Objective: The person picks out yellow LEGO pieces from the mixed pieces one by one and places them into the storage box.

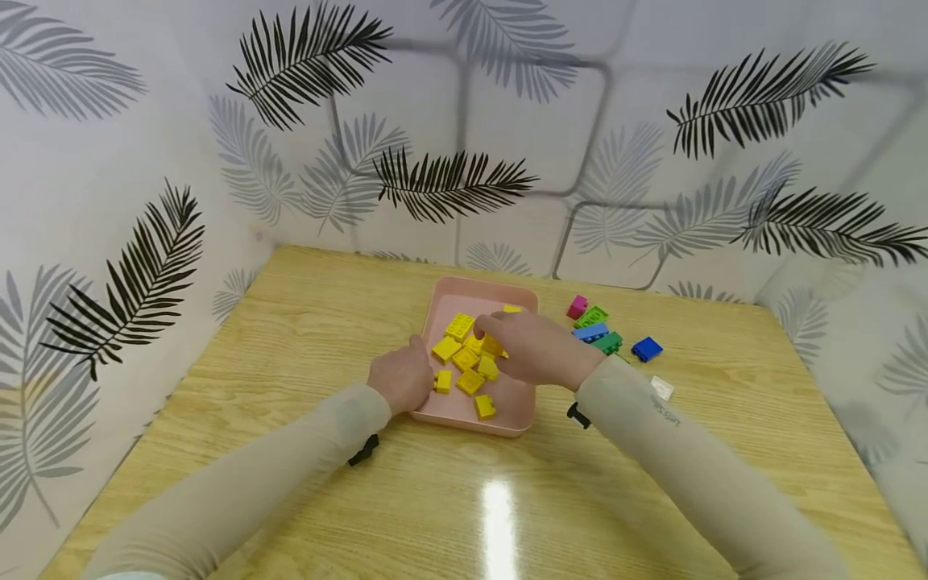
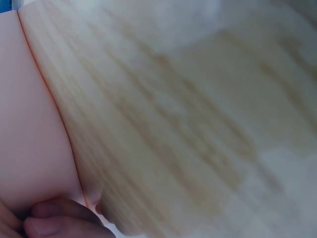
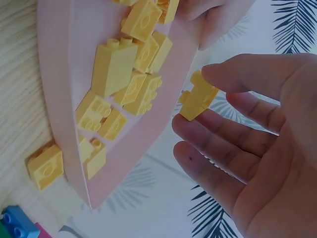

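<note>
A pink tray (image 1: 513, 415) holds several yellow toy building bricks (image 1: 466, 358). My left hand (image 1: 402, 377) grips the tray's left wall near the front, thumb at the rim; in the left wrist view its fingers (image 2: 59, 224) curl against the tray's outside (image 2: 39, 124). Over the tray's right side, my right hand (image 1: 532, 346) pinches a small yellow brick (image 3: 198, 96) between thumb and fingertips, seen best in the right wrist view. That brick is held above the others, its studs toward the tray.
Right of the tray lie a pink brick (image 1: 577, 306), a lime green one (image 1: 591, 316), a light blue one (image 1: 590, 332), a green one (image 1: 607, 343), a dark blue one (image 1: 647, 349) and a white one (image 1: 661, 387). One yellow brick (image 3: 45, 167) sits outside the tray. A patterned wall (image 1: 500, 217) stands behind.
</note>
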Available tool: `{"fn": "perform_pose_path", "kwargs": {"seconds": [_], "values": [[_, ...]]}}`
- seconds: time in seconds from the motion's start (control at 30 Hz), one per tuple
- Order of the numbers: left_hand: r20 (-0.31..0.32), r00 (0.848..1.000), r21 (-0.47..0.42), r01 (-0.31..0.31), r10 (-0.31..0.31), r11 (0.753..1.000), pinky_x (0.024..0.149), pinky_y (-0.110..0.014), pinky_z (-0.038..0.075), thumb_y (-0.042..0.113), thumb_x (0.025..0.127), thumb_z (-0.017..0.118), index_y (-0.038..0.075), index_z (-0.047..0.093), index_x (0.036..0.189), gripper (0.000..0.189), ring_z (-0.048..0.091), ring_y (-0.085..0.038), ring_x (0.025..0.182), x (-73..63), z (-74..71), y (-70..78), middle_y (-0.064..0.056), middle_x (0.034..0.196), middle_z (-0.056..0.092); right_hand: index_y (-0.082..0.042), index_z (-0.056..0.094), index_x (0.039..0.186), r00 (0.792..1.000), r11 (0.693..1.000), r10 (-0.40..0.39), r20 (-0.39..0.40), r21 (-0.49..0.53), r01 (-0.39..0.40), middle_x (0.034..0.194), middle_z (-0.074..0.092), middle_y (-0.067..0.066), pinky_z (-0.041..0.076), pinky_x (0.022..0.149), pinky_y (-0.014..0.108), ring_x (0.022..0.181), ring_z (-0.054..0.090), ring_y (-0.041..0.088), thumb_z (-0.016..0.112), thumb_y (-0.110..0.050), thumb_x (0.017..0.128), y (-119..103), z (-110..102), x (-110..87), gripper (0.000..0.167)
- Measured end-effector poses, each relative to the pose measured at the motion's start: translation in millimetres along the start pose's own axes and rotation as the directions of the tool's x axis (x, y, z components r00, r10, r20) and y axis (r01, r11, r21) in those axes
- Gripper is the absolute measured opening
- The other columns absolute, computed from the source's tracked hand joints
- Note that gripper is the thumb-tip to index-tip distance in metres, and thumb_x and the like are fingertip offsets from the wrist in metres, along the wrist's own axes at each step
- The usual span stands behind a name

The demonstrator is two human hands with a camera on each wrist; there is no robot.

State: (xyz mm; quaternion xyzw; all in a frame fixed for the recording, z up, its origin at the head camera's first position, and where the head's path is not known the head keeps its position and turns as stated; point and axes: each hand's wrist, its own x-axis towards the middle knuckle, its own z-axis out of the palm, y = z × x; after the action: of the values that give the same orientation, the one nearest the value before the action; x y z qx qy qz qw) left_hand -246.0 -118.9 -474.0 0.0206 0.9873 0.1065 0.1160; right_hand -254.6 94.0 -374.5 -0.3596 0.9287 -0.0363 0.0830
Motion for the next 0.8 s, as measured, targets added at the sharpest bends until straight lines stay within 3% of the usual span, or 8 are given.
{"fn": "perform_pose_path", "kwargs": {"seconds": [0.23,0.47,0.57,0.8], "values": [[-0.002,1.000,0.018,-0.006,0.006,1.000,0.048,-0.031,0.045,0.025,0.103,0.048,-0.002,0.044,0.128,0.036,0.057,-0.019,0.056,-0.6,-0.1,0.0,-0.007,0.071,0.060,-0.018,0.066,0.125,0.995,1.000,0.016,0.094,-0.009,-0.015,0.116,0.068,-0.001,0.056,0.089,0.032,0.092,0.060,0.014,0.076,-0.016,0.088,-4,11,6.2,0.038],[-0.010,1.000,0.015,-0.009,0.009,1.000,0.047,-0.032,0.045,0.024,0.104,0.047,-0.001,0.045,0.125,0.033,0.057,-0.019,0.056,0.2,-0.7,0.0,-0.007,0.071,0.059,-0.022,0.067,0.115,0.981,0.999,0.035,0.189,-0.001,-0.036,0.102,0.064,-0.005,0.053,0.072,0.024,0.074,0.059,0.014,0.074,-0.042,0.089,0,21,6.5,0.033],[-0.012,1.000,0.020,-0.008,0.008,1.000,0.048,-0.032,0.045,0.024,0.104,0.047,-0.001,0.044,0.127,0.034,0.057,-0.019,0.056,0.2,0.2,0.1,-0.007,0.071,0.059,-0.022,0.067,0.113,0.972,0.999,0.039,0.230,0.021,-0.046,0.099,0.064,-0.005,0.052,0.069,0.025,0.072,0.059,0.015,0.074,-0.038,0.090,0,23,6.0,0.029],[-0.004,1.000,0.009,-0.002,0.002,1.000,0.047,-0.031,0.044,0.024,0.104,0.046,-0.002,0.043,0.131,0.038,0.056,-0.019,0.056,0.0,-1.5,0.9,-0.007,0.071,0.059,-0.021,0.068,0.116,0.968,0.999,0.040,0.250,-0.011,-0.038,0.107,0.069,-0.002,0.056,0.079,0.029,0.077,0.060,0.016,0.077,-0.016,0.088,-2,24,4.0,0.030]]}}
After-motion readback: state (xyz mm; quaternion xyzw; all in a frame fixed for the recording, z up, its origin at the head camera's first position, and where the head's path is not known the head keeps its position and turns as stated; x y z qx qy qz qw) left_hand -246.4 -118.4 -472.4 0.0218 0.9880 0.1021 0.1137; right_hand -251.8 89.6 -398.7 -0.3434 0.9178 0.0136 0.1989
